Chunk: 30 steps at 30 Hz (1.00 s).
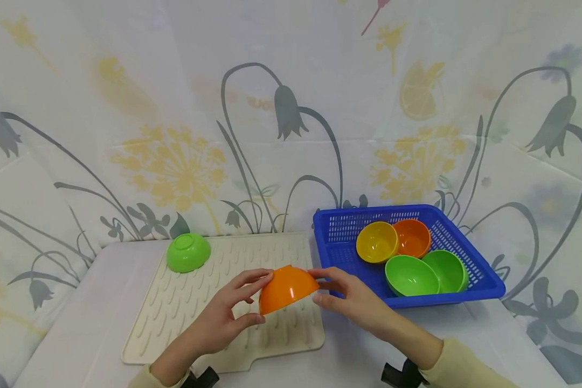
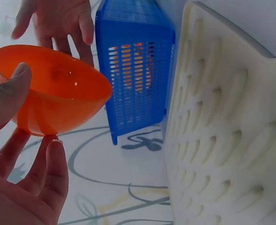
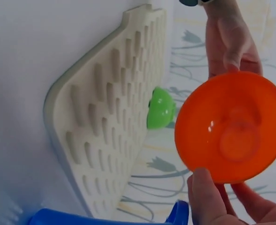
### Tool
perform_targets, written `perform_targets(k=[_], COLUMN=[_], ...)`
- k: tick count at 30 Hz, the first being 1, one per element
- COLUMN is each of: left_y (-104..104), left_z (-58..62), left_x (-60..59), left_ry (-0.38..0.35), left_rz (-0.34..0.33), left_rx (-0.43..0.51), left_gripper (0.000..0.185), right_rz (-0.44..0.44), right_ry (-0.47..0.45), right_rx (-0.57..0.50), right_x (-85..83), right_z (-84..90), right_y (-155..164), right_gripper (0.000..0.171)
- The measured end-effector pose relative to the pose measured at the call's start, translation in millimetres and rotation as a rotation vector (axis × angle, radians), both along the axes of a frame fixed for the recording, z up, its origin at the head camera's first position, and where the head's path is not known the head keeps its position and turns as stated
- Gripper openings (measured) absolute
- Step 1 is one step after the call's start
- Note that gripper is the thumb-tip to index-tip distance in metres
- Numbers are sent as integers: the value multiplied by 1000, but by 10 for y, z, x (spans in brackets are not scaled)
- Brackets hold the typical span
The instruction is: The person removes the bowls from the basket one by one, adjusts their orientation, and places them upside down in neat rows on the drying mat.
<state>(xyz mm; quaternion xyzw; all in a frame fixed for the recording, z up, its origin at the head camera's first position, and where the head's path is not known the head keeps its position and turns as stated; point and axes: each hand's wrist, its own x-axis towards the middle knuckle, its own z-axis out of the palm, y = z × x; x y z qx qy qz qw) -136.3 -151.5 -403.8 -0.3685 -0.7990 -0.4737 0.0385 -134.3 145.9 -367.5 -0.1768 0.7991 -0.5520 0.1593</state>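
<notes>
both hands [image 1: 291,307] hold orange bowl [image 1: 287,288] | over ridged mat [image 1: 184,302] | floral cloth backdrop [image 1: 174,108]

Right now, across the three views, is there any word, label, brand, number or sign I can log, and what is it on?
None can be read.
Backdrop cloth: faint orange marks beside the grey flower may be letters, too blurred to read.
Orange bowl, held between the left hand and right hand: no lettering.
Blue basket, its four bowls, the green bowl and the drying mat: no lettering shows.
</notes>
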Motion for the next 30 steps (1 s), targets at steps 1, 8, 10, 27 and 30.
perform_targets(k=[1, 8, 10, 27, 30], left_y=[4, 33, 39, 19, 14], left_z=[3, 26, 22, -77, -109], left_x=[8, 43, 47, -21, -38], left_ry=[5, 53, 74, -265, -335], left_rz=[4, 10, 3, -62, -96], left_rx=[-5, -14, -12, 219, 240], left_gripper=[65, 63, 62, 79, 82], right_rz=[-10, -94, -98, 76, 118], right_ry=[6, -6, -17, -139, -145], right_rx=[7, 21, 19, -242, -275], right_x=[6, 38, 46, 29, 14], right_z=[5, 1, -1, -82, -106], right_y=[-13, -89, -97, -62, -64], right_gripper=[56, 58, 59, 61, 61])
